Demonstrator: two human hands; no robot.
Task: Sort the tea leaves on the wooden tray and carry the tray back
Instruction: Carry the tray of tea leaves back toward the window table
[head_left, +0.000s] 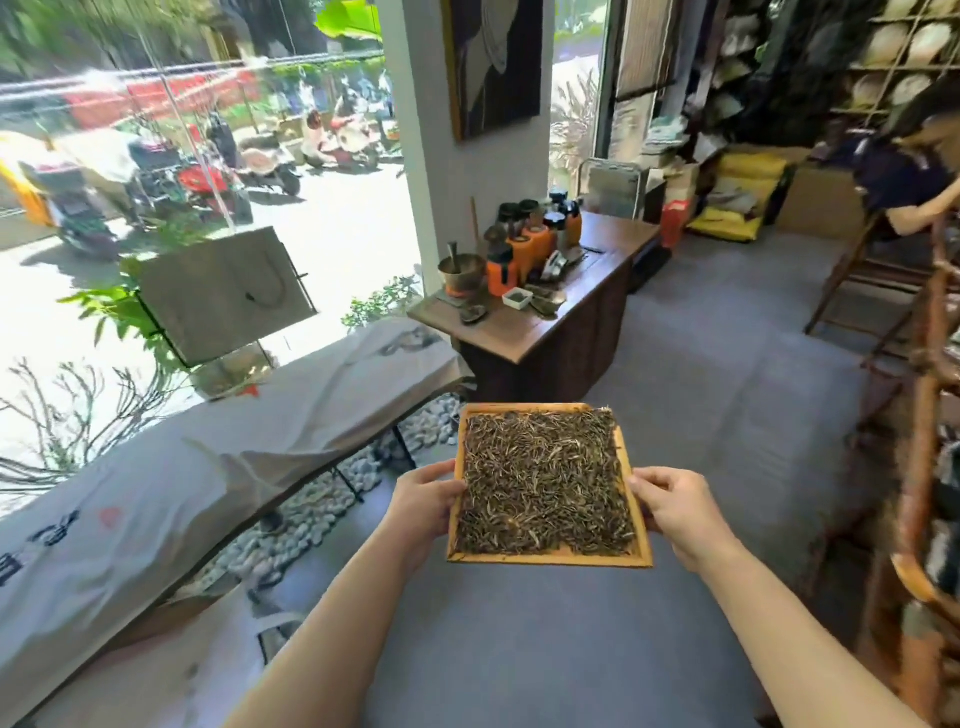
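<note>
Holding the square, light-wood tray out in front of you above the grey carpeted floor, you have your left hand gripping its left rim and your right hand gripping its right rim, thumbs curled over the edges. The dark, wiry dried tea leaves lie in a loose layer that fills the tray almost rim to rim.

Judging from the head view, spillage is your main risk: the rim looks shallow and the leaves look light, so a tilt or a jolt mid-step could slide them over the edge onto the floor. The dark wooden surface ahead is crowded with orange-and-black canisters and a small white dish, so you might knock something when setting the tray down there.

As for writing, the white cloth over the long bench on your left carries dark brush-style characters and a red mark, too distorted to read. No brand or label is legible elsewhere.
</note>
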